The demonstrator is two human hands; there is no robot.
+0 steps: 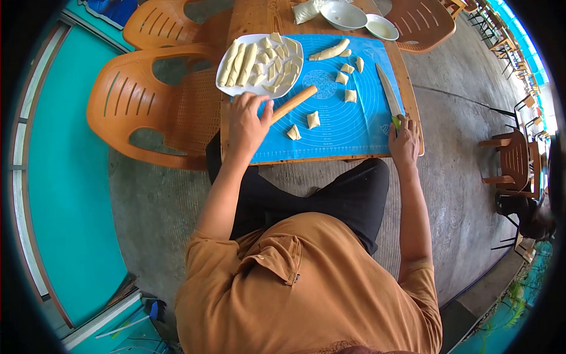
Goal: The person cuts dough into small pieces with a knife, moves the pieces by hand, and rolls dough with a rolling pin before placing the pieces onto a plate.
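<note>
My left hand [250, 121] is palm down by the near rim of a white plate [227, 90], its fingers loosely bent and apart. A wooden rolling pin [295, 104] slants across the blue mat, its near end beside my left thumb and partly hidden. On the plate lie dough rolls [239, 64] and several cut dough pieces [276, 62]. At the mat's right edge, my right hand [404, 141] is closed over the green handle of a knife [388, 88], its blade pointing away. Several small dough pieces [313, 120] and a longer dough roll [330, 50] rest on the mat.
The blue measuring mat [354, 133] covers the near part of a wooden table [259, 17]. At the far end stand a white bowl [343, 16], a shallow dish [382, 27] and a plastic bag [307, 11]. Orange chairs [138, 106] flank the table.
</note>
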